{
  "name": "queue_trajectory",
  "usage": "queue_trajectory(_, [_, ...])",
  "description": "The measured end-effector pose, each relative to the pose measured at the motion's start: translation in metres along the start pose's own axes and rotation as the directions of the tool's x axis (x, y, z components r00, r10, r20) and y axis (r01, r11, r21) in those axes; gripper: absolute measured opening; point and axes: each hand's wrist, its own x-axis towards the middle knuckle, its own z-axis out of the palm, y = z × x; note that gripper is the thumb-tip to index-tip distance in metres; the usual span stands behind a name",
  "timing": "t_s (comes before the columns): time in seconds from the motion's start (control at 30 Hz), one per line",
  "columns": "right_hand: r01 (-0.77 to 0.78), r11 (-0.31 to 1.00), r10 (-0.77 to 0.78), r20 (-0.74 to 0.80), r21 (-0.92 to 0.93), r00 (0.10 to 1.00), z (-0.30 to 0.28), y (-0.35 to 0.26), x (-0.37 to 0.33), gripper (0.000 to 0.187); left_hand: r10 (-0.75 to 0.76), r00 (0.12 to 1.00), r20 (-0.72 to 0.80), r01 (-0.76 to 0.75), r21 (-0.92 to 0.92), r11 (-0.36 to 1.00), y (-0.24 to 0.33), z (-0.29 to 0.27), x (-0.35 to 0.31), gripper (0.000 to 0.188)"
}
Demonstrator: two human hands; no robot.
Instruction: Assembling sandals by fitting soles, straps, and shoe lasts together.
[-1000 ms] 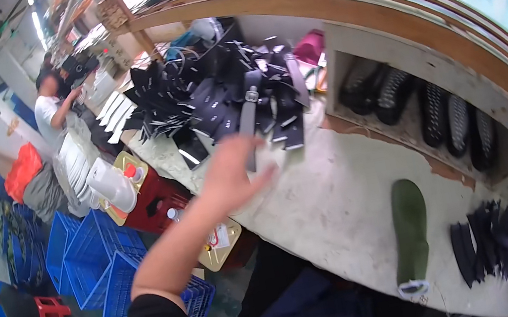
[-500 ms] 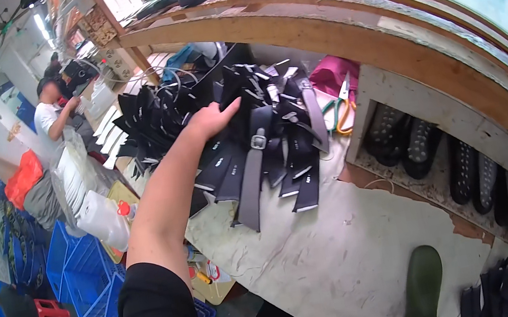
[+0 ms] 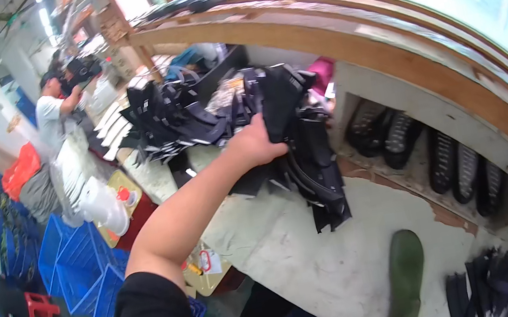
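My left hand (image 3: 256,143) reaches over the worktable (image 3: 295,236), its fingers closed on a thick bunch of black shoe straps (image 3: 285,102). The bunch is bent over, with its upper part raised above the hand and lower ends hanging to the right onto the tabletop. My fingertips are hidden behind the straps. Left of the bunch lies a heap of more black straps (image 3: 173,122) with pale edges. No part of my right hand shows. A dark green shoe-sole shape (image 3: 403,281) rests near the table's front edge.
Black studded shoe pieces (image 3: 398,141) fill a cubby under the wooden shelf beam (image 3: 383,44). More dark straps (image 3: 506,277) are piled at lower right. Blue crates (image 3: 85,280) and a white jug (image 3: 102,205) stand at left. Another person (image 3: 52,112) sits at far left.
My left hand has moved right and slightly nearer and taken hold of a bunch of straps. The spread straps are now lifted and bunched, and the scissors are hidden from sight.
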Motion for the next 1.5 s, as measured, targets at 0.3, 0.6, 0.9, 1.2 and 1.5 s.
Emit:
queue_trajectory(0.3, [-0.083, 0.988, 0.091, -0.053, 0.133, 0.994, -0.007, -0.005, -0.003, 0.017, 0.243, 0.939, -0.243, -0.216, 0.133, 0.967, -0.057, 0.002, -0.041, 0.094])
queue_trajectory(0.6, [-0.126, 0.985, 0.140, -0.122, 0.116, 0.983, -0.024, 0.001, -0.029, 0.014, 0.146, 0.977, -0.157, -0.029, 0.574, 0.818, -0.020, 0.031, -0.052, 0.111])
queue_trajectory(0.9, [-0.078, 0.989, 0.092, -0.104, 0.128, 0.990, -0.019, 0.003, -0.021, 0.017, 0.188, 0.939, -0.288, -0.035, 0.464, 0.885, -0.001, 0.038, -0.085, 0.115])
queue_trajectory(1.2, [-0.281, 0.954, 0.267, 0.124, 0.108, 0.956, -0.043, 0.001, -0.038, 0.027, 0.015, 0.999, -0.047, 0.006, 0.414, 0.910, 0.046, -0.004, -0.081, 0.075])
queue_trajectory(1.5, [-0.216, 0.964, 0.211, 0.048, 0.154, 0.976, -0.028, -0.005, -0.027, 0.028, 0.032, 0.999, 0.028, -0.029, -0.099, 0.995, -0.035, -0.037, -0.114, 0.066])
